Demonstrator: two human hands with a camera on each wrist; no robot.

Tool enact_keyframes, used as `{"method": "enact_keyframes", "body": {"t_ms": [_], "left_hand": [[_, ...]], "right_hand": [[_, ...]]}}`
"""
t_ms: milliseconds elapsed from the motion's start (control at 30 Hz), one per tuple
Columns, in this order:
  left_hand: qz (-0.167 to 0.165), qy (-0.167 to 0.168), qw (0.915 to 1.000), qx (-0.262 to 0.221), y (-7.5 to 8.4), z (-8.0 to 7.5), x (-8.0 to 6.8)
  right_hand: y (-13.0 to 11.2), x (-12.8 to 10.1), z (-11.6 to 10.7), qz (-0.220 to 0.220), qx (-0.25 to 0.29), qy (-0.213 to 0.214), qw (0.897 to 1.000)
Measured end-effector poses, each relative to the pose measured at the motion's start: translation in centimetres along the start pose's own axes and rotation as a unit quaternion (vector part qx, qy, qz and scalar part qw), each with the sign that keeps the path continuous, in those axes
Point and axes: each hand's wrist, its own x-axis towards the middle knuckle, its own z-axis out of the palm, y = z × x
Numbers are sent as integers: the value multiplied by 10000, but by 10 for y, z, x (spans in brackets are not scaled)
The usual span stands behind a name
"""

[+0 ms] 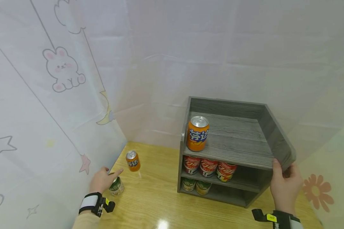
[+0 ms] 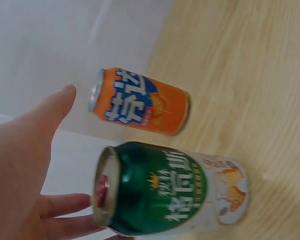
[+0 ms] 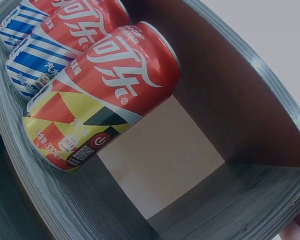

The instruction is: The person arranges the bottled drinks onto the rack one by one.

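Observation:
My left hand (image 1: 108, 178) hovers over a green can (image 1: 116, 186) standing on the wooden table, fingers straight and spread. In the left wrist view the thumb (image 2: 52, 107) and fingers flank the green can's (image 2: 165, 190) top without closing on it. An orange can (image 1: 133, 161) (image 2: 140, 101) stands just beyond it. My right hand (image 1: 283, 178) grips the right front corner of a grey wooden shelf unit (image 1: 240, 140), thumb on the top board's edge. Another orange can (image 1: 197, 133) stands on the top board.
Three red cans (image 1: 208, 167) (image 3: 102, 90) fill the left of the middle shelf, and two green cans (image 1: 196, 186) sit on the bottom one. The shelf's right side (image 3: 160, 165) is bare. White cloth walls close in at the left and back.

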Motion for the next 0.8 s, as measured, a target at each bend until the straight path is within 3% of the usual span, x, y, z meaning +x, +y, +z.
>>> {"method": "enact_keyframes", "body": {"t_ms": [300, 567, 800], "left_hand": [[-160, 339, 9974, -608, -17, 29, -6], [-104, 1005, 9902, -962, -32, 50, -8], [-167, 1136, 9839, -1372, -39, 61, -12]], "right_hand": [[1, 1, 0, -83, 166, 12, 9998], [1, -1, 0, 5, 116, 22, 9999], [2, 0, 0, -34, 138, 43, 9999]]}}
